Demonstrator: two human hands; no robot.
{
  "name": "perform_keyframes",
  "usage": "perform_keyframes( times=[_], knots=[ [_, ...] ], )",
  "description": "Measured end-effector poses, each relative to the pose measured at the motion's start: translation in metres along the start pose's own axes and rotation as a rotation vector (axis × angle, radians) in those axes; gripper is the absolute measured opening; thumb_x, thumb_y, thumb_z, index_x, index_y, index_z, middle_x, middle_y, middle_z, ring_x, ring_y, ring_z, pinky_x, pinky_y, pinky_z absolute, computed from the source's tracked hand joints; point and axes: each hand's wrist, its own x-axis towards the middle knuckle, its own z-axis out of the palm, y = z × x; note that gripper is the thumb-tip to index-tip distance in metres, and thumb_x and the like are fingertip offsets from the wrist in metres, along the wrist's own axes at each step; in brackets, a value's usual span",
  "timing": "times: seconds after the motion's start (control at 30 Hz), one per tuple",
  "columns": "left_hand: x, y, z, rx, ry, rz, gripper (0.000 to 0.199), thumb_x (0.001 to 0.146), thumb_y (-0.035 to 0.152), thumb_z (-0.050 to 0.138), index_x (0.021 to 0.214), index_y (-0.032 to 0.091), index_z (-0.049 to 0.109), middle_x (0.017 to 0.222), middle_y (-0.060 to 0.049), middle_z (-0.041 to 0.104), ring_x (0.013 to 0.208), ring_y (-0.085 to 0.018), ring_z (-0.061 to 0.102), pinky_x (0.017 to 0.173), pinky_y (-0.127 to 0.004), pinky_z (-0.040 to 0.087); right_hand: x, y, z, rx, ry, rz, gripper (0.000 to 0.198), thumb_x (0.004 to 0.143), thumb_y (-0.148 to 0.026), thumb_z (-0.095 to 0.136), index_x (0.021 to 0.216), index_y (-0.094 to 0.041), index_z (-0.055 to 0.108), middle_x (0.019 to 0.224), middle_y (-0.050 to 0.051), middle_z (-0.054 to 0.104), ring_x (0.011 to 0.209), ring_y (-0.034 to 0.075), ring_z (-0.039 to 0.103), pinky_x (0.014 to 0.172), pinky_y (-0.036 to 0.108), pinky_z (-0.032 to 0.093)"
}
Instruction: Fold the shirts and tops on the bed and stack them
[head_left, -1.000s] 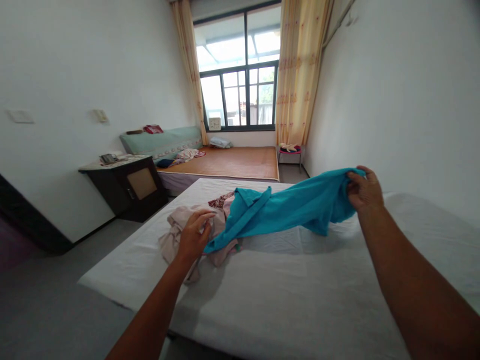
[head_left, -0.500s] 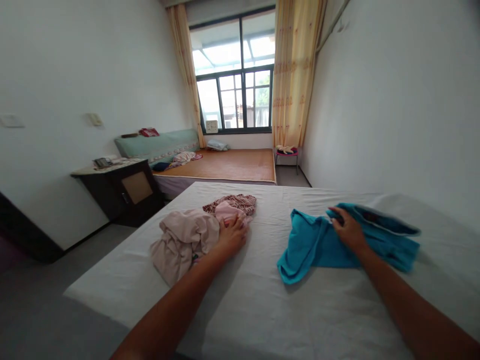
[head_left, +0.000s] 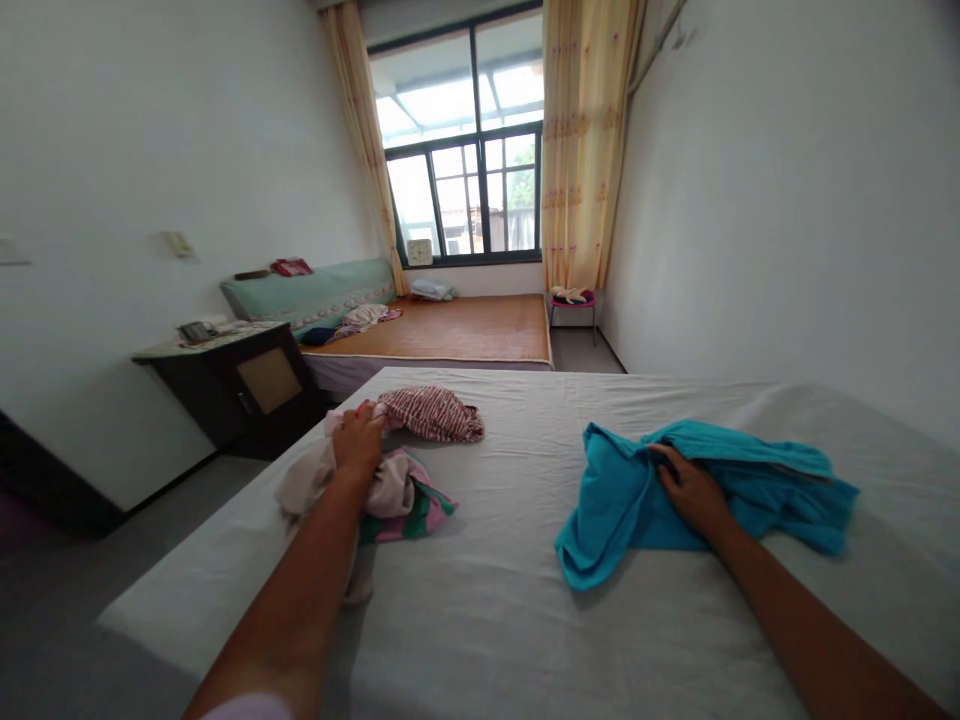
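My left hand [head_left: 358, 440] is closed on a crumpled pale pink garment [head_left: 394, 482] at the left of the white-sheeted bed. A green and pink patterned cloth [head_left: 427, 508] shows from under it. Just beyond lies a brown-and-white patterned cloth [head_left: 435, 412], bunched up. On the right, my right hand [head_left: 694, 488] grips the upper fold of a bright blue garment [head_left: 607, 500], its fingertips partly hidden in the cloth. The blue garment lies loosely folded, its top layer spread toward the right.
The white sheet [head_left: 480, 620] covers the near bed. Past it stands another bed with a brown mat [head_left: 465, 330] and a green headboard [head_left: 322, 290]. A dark cabinet [head_left: 225, 390] is at the left, a small stool [head_left: 574, 300] near the curtain, and a wall at the right.
My left hand has moved left with the pale pink garment, uncovering the green and pink cloth. The brown-and-white cloth has shifted left. The blue garment's raised flap has come down under my right hand.
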Motion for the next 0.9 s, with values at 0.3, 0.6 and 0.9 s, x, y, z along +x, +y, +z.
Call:
perform_keyframes(
  times=[0.3, 0.6, 0.9],
  knots=[
    [-0.006, 0.044, -0.003, -0.040, -0.009, -0.003, 0.040, 0.081, 0.015, 0.049, 0.117, 0.025, 0.064, 0.151, -0.010, 0.035, 0.138, -0.036, 0.025, 0.106, -0.062, 0.023, 0.001, 0.002, 0.002, 0.010, -0.015, 0.000, 0.039, 0.088, -0.033, 0.041, 0.123, -0.029, 0.059, 0.109, 0.005, 0.070, 0.100, 0.028, 0.066, 0.086, 0.042, 0.053],
    [-0.020, 0.098, 0.033, -0.160, -0.389, 0.325, 0.039, 0.090, 0.040, 0.046, 0.126, 0.034, 0.058, 0.147, -0.005, 0.044, 0.137, -0.030, 0.032, 0.109, -0.061, 0.019, 0.002, 0.000, -0.001, 0.074, 0.009, 0.006, 0.037, 0.087, -0.033, 0.044, 0.119, -0.028, 0.062, 0.107, 0.006, 0.070, 0.099, 0.027, 0.066, 0.087, 0.042, 0.052],
    [-0.017, 0.141, 0.014, -0.298, -0.278, 0.226, 0.031, 0.086, 0.021, 0.048, 0.108, 0.024, 0.069, 0.133, -0.011, 0.057, 0.126, -0.030, 0.046, 0.103, -0.054, 0.034, 0.008, -0.012, -0.011, 0.242, 0.136, 0.006, 0.035, 0.087, -0.036, 0.048, 0.117, -0.025, 0.061, 0.114, 0.007, 0.067, 0.107, 0.025, 0.062, 0.097, 0.043, 0.047]
  ],
)
